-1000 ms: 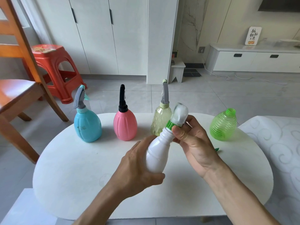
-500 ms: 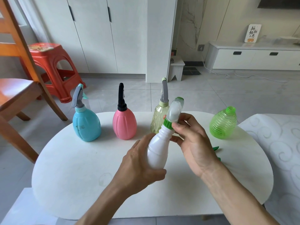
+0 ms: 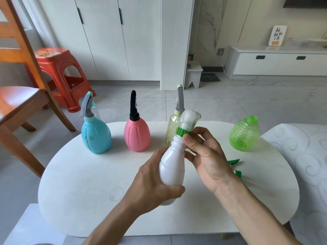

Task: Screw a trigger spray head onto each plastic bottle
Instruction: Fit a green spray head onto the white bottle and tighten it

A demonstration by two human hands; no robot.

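White bottle (image 3: pixel 172 167), held over the table (image 3: pixel 79 174) in the left hand (image 3: pixel 152 184), is getting its spray head (image 3: pixel 188 119); right-hand fingers (image 3: pixel 192 140) pinch the green collar (image 3: pixel 183 132). Beyond it, three bottles look finished; the green bottle (image 3: pixel 244 134) right of it lacks one.

A white oval table (image 3: pixel 74 174) carried four bottles in a row along its far edge: from left, a blue plastic spray bottle (image 3: pixel 95 137), a pink plastic spray bottle (image 3: pixel 136 136), a pale yellow translucent spray bottle (image 3: pixel 172 129), and a green ribbed headless bottle (image 3: pixel 243 135). In front of the third, above the table, a white plastic bottle (image 3: pixel 172 167) was held tilted between the left hand (image 3: pixel 152 184) below and the right hand (image 3: pixel 207 156) at its green ribbed collar (image 3: pixel 183 131). A green trigger spray head (image 3: pixel 234 165) lay on the table right of the right hand. A wooden chair (image 3: pixel 19 101) stood left of the table, an orange plastic stool (image 3: pixel 60 75) behind it.
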